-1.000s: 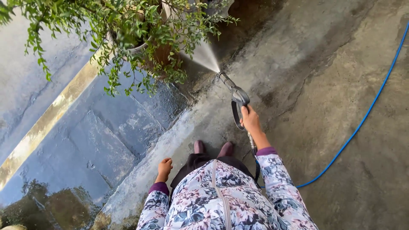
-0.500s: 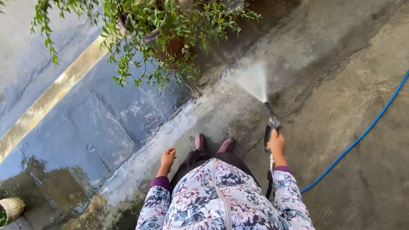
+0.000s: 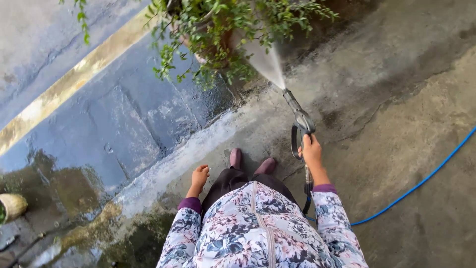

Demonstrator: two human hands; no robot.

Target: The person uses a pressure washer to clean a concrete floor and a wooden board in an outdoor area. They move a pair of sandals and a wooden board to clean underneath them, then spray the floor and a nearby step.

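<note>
Now we see our right hand (image 3: 312,151) clenched around the grey spray gun (image 3: 299,120), its nozzle jutting ahead of the fist, fanning water toward the leafy potted plant (image 3: 218,34). Our left hand (image 3: 200,176) hangs loose, empty. Wet concrete floor (image 3: 396,99) underfoot, blue hose (image 3: 421,181) trailing right.

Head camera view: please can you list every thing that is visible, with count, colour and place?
spray gun: one, grey and black, centre right, held in the right hand, spraying
water spray: one, white, from the nozzle toward the plant
potted plant: one, green, top centre
hose: one, blue, right, on the ground
wet ground: grey concrete right, blue slabs left
basket-like object: one, tan, left edge
shoes: two, dark red, centre
right hand: gripping the gun
left hand: empty, at side
</note>
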